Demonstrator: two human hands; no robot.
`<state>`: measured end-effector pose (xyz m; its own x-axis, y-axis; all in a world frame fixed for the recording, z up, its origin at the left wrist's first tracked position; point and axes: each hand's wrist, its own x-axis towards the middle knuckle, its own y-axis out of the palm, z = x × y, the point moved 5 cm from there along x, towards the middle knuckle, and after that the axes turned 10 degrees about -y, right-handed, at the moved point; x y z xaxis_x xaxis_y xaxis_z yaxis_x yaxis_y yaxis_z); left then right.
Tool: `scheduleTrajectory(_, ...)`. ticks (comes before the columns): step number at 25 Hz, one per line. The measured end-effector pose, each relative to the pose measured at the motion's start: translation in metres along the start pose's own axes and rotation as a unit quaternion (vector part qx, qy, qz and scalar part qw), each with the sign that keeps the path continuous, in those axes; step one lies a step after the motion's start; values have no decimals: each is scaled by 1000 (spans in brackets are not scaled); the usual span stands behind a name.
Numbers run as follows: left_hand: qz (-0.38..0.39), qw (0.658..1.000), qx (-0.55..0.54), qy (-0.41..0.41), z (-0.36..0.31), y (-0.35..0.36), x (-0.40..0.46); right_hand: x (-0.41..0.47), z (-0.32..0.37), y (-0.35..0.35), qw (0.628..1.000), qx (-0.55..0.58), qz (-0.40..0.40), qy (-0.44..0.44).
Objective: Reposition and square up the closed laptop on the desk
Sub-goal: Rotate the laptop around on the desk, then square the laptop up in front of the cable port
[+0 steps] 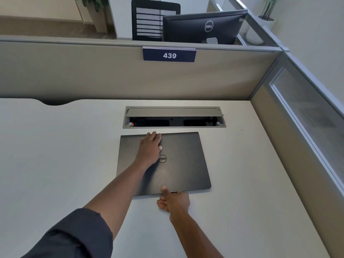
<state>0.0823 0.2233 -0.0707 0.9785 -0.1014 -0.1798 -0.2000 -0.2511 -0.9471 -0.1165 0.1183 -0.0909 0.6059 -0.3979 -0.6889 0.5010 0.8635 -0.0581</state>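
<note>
A closed dark grey laptop [186,161] with a round logo lies flat on the white desk [65,155], just in front of the cable box. My left hand [150,148] rests palm down on the lid, its fingertips curled over the laptop's far edge. At the near edge, my right hand [173,202] pinches the laptop, thumb on top of the lid and fingers under or against the front edge. The laptop's edges run nearly parallel to the desk's back edge, slightly rotated.
An open cable box [174,118] with sockets is recessed in the desk right behind the laptop. A beige partition [93,71] with a "439" sign [169,55] rises behind it; another partition [297,127] walls the right side. A monitor [204,27] and chair [149,19] stand beyond.
</note>
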Motion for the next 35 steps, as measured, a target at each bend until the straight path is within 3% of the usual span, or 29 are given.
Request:
scheduleTrajectory(5, -12, 998, -20, -54, 16, 0, -39, 3, 2, -13, 991, -125, 4, -41)
scheduleTrajectory(9, -50, 984, -60, -160, 37, -1, -80, 13, 14, -49, 957, -263, -76, -95)
scheduleTrajectory(13, -78, 959, -125, -242, 55, -2, -117, 19, 36, -86, 953, -216, -155, -147)
scheduleTrajectory(16, -62, 940, -177, -285, 73, 2, -138, 29, 48, -99, 932, -297, -116, -171)
scheduleTrajectory(20, -44, 942, -158, -293, 83, 3, -157, 41, 59, -103, 903, -370, -56, -209)
scheduleTrajectory(23, -49, 946, -110, -299, 83, 0, -166, 42, 57, -104, 897, -376, -59, -224)
scheduleTrajectory(35, -55, 941, -149, -298, 85, 0, -172, 42, 49, -111, 895, -364, -73, -248)
